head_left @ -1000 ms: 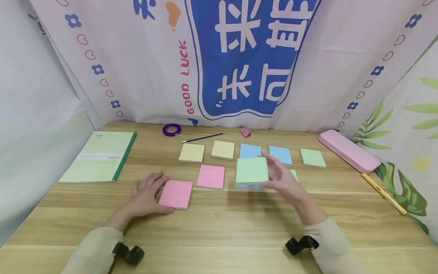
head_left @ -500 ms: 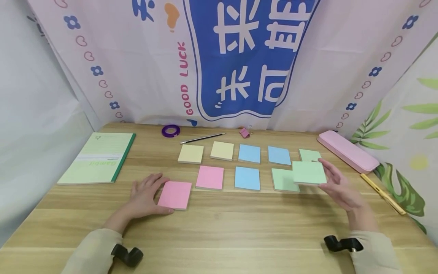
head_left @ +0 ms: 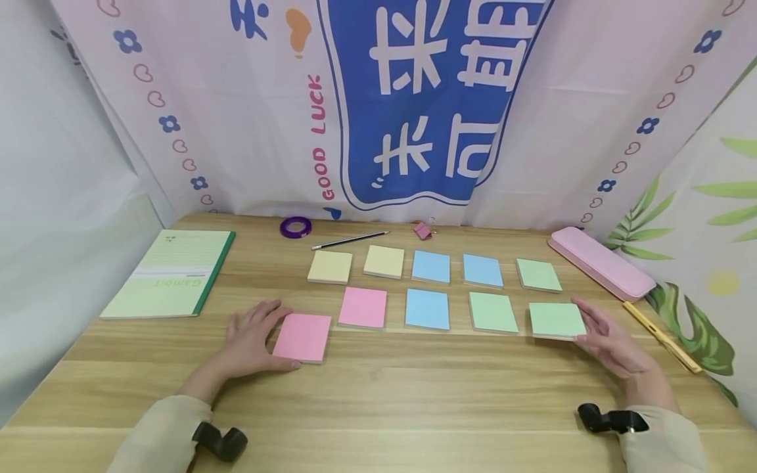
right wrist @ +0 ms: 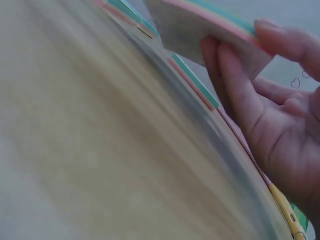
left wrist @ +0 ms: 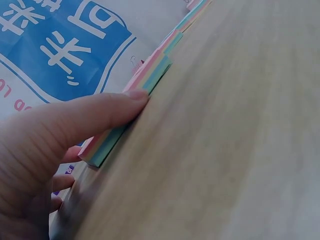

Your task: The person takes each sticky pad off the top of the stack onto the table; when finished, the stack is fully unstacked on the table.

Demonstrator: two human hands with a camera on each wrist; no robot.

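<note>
My left hand (head_left: 254, 341) grips a pink sticky note pad (head_left: 303, 336) by its edges on the table. In the left wrist view the thumb presses the side of that pad (left wrist: 106, 145), which shows pink, yellow, blue and green layers. My right hand (head_left: 612, 341) holds a green sticky note pad (head_left: 556, 320) at the right end of the front row. The right wrist view shows this pad (right wrist: 200, 37) raised above the table, thumb on its edge and fingers under its grey bottom. Left of it lies another green pad (head_left: 493, 312); behind it, a further green pad (head_left: 538, 274).
Between the hands lie a pink pad (head_left: 363, 307) and a blue pad (head_left: 427, 309). Two yellow and two blue pads form the back row. Around them are a notebook (head_left: 171, 272), purple tape (head_left: 295, 227), a pencil (head_left: 350, 240), binder clips (head_left: 422, 230), a pink case (head_left: 602, 263) and a yellow cutter (head_left: 661, 336).
My right hand has carried the green pad rightward from over the blue pads, past the other green pads, and lowered it at the row's right end. The left hand has stayed on the pink pad.
</note>
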